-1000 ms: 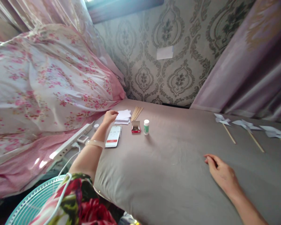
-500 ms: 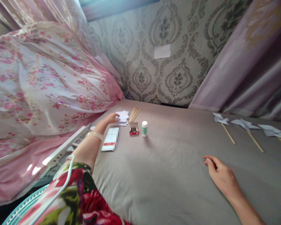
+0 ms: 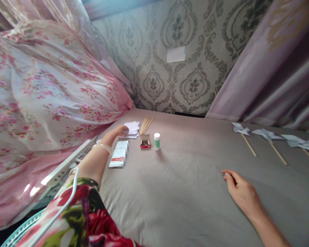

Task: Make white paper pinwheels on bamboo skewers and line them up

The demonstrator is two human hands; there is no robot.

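Observation:
At the far left of the bed, my left hand (image 3: 121, 130) has its fingers closed at the left edge of a stack of white paper (image 3: 133, 127), pinching a sheet there. My right hand (image 3: 243, 192) rests on the grey sheet at the right, thumb against curled fingers; whatever is inside, if anything, is hidden. Thin wooden sticks (image 3: 146, 125) lie just right of the paper. Nearer stand an open red box (image 3: 145, 142) of small metal pieces and a white-capped bottle (image 3: 157, 141) with a green label. Paper pinwheels on sticks (image 3: 242, 129) lie beyond my right hand.
A phone (image 3: 118, 154) lies below my left wrist. Along the bed's left edge runs a white power strip (image 3: 67, 168), with a white cable crossing my sleeve. Floral bedding (image 3: 54, 79) is heaped at the left. A patterned wall (image 3: 154, 51) and a curtain (image 3: 249, 68) stand behind.
My left hand has come in over the paper stack's left side and closed at its edge. My right hand keeps its pose. The view has shifted slightly.

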